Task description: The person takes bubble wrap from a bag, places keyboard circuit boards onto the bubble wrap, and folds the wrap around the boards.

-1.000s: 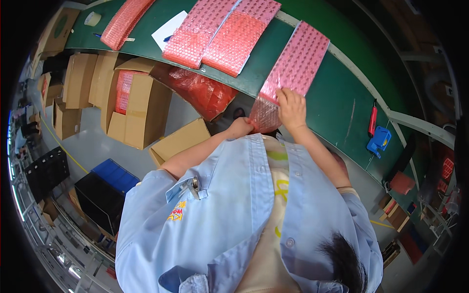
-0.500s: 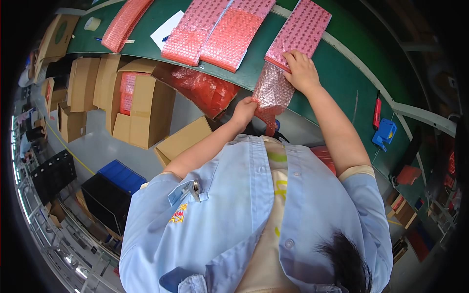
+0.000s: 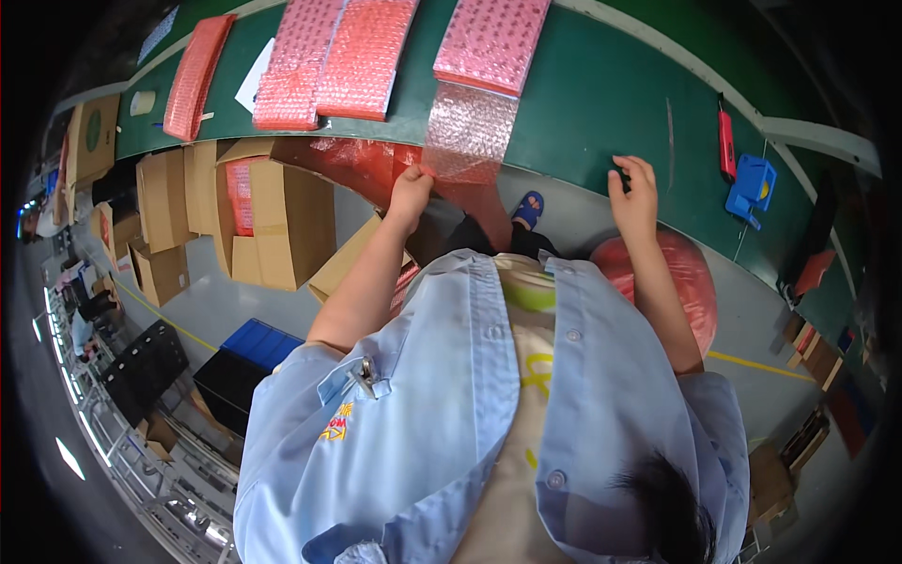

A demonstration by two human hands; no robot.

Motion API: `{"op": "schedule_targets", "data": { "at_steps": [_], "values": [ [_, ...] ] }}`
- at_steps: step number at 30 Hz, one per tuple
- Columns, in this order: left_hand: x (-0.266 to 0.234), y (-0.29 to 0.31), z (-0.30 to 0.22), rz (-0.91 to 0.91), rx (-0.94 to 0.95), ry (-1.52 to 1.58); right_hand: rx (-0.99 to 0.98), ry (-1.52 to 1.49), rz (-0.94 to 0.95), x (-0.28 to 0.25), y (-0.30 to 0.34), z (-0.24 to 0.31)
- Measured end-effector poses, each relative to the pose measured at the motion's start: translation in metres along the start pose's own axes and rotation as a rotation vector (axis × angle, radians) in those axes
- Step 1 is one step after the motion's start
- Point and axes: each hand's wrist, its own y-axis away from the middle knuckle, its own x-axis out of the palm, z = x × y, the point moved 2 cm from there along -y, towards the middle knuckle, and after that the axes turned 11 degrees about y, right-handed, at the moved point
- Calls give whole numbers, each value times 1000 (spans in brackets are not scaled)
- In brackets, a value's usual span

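Observation:
My left hand (image 3: 411, 195) pinches the left edge of a pinkish, see-through sheet of bubble wrap (image 3: 470, 136). The sheet hangs over the near edge of the green table (image 3: 583, 113) and runs up to a stack of pink patterned sheets (image 3: 492, 42). To the right, my right hand (image 3: 636, 195) is raised near the table edge with its fingers apart, holding nothing. Two more pink stacks in bubble wrap, one on the left (image 3: 291, 80) and one beside it (image 3: 366, 61), lie left of the first. A curved red bubble-wrapped bundle (image 3: 197, 80) lies at the far left.
A red-handled cutter (image 3: 725, 141) and a blue tape dispenser (image 3: 751, 188) lie on the table's right. A tape roll (image 3: 143, 102) stands at the left end. Cardboard boxes (image 3: 296, 221) and a blue crate (image 3: 258, 348) stand on the floor, with a red plastic-covered roll (image 3: 691, 282) under the table.
My right hand has let go of the pink stack and drawn back toward the table edge. My left hand still holds the bubble wrap, whose sheet now lies flatter. The view has shifted.

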Motion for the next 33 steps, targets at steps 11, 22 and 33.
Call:
{"op": "schedule_targets", "data": {
  "at_steps": [11, 22, 33],
  "values": [
    [26, 50, -12, 215, -192, 299, -101, -335, 532, 12, 37, 22],
    [72, 75, -202, 442, 193, 510, -255, -557, 339, 51, -85, 133],
    [128, -92, -296, 536, 290, 436, -70, -115, 186, 128, -232, 70]
  ]
}}
